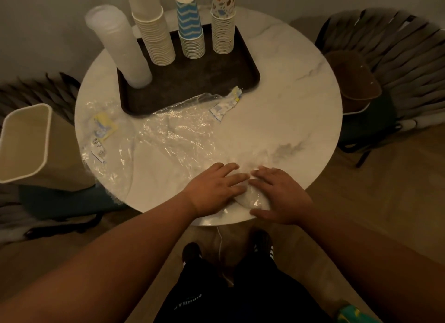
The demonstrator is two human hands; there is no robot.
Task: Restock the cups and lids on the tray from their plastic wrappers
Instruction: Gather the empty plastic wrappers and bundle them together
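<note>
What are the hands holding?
Both hands, left hand and right hand, press the near end of a clear plastic wrapper on the table, bunching it.

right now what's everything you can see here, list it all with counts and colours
round white marble table: one, centre
dark brown rectangular tray: one, far side of table
translucent plastic lid stack: one, leaning, tray's left corner
plain white paper cup stack: one, on tray
blue zigzag paper cup stack: one, on tray
white cartoon-print paper cup stack: one, on tray
clear plastic wrappers: at least two, empty, spread on table before tray
cream plastic bin: one, left of table
dark slatted chairs: two, either side
left hand: flat, pressing wrapper at near edge
right hand: flat, over bunched wrapper
</note>
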